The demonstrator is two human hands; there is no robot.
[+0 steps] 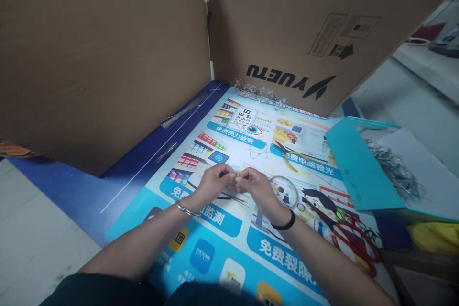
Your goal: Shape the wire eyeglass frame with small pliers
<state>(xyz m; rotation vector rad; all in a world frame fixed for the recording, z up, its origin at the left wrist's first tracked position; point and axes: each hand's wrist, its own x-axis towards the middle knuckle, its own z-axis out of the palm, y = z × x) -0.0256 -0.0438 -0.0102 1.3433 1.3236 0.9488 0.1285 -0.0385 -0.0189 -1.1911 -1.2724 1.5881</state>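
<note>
My left hand (216, 180) and my right hand (254, 186) meet over the middle of a printed poster (139, 205), fingertips pinched close together. Whatever lies between the fingertips is too small to make out. Several thin wires (238, 199) show just below the hands. Yellow-handled pliers (289, 157) lie beyond my right hand, jaws toward the upper left. A coil of wire (284, 191) rests to the right of my right hand. Loose bent wire (258, 152) lies on the poster beyond the hands.
Cardboard walls (143, 57) stand at the back and left. Red-handled scissors (353, 239) lie near my right forearm. A turquoise box (362, 172) at the right holds tangled silvery wire (394, 167). Straight wires (186, 111) lie at the left, with a silvery clump (254, 91) at the back.
</note>
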